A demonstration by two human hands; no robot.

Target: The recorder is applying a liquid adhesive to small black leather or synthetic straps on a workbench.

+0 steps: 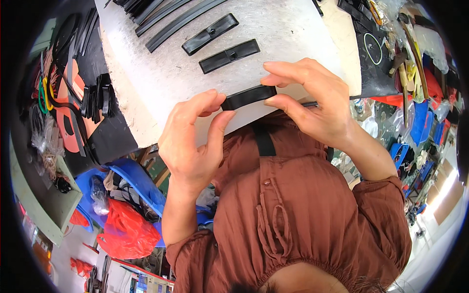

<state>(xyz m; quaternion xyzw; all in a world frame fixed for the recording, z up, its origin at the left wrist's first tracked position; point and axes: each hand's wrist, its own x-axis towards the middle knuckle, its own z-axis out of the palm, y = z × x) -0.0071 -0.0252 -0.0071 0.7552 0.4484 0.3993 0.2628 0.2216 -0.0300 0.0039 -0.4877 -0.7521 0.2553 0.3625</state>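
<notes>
White tabletop (273, 29): left hand (193, 141) and right hand (312, 102) pinch a black strap piece (248, 96), seemingly folded, between closed fingertips.

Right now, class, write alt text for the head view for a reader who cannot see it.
Both hands pinch a short black strap piece at the near edge of a white work board: left hand at its left end, right hand at its right. Two similar black pieces lie farther up the board.
</notes>
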